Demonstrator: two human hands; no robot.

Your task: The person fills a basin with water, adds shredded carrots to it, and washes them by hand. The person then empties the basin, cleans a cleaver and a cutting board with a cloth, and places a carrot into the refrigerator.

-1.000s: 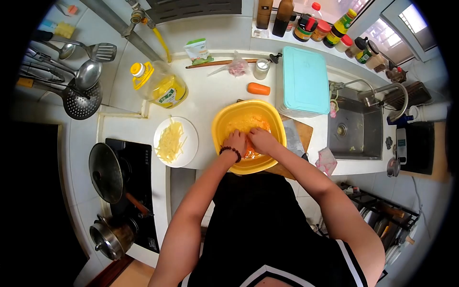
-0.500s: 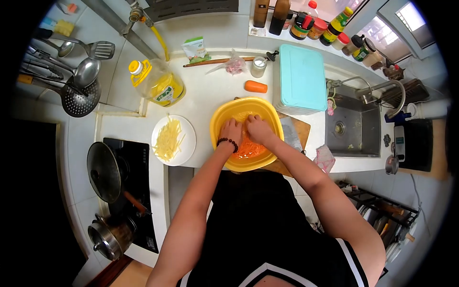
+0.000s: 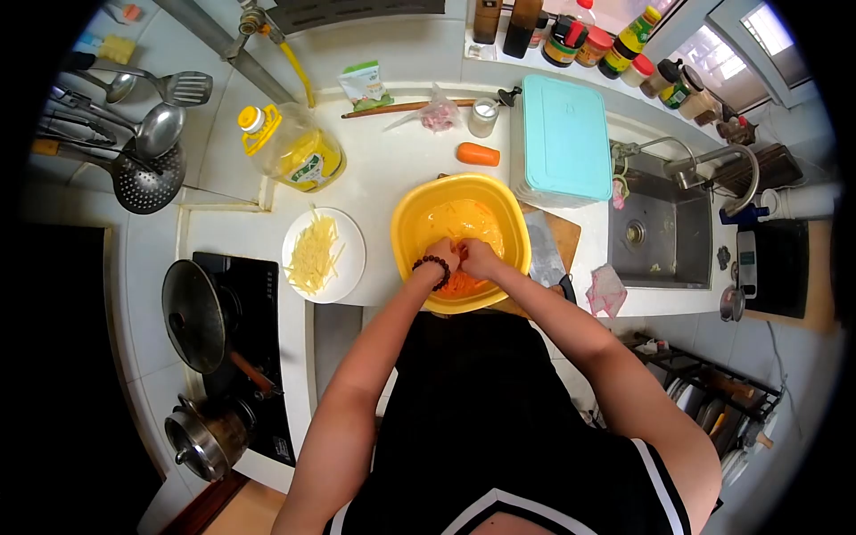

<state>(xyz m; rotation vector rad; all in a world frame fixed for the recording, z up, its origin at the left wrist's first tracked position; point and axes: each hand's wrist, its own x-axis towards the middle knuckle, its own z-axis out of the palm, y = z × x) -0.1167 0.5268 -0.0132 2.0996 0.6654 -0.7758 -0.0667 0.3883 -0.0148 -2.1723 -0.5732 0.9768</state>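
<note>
Bright daylight, whitish glare at the window (image 3: 767, 28), glints in the yellow basin (image 3: 411, 214), fisheye-curved edges, black corners

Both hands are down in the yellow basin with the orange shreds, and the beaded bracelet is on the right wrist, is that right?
Not quite: the head view shows the beaded bracelet at the wrist of the left hand, not the right hand. Otherwise yes, both hands are down in the yellow basin with the orange shreds.
</note>
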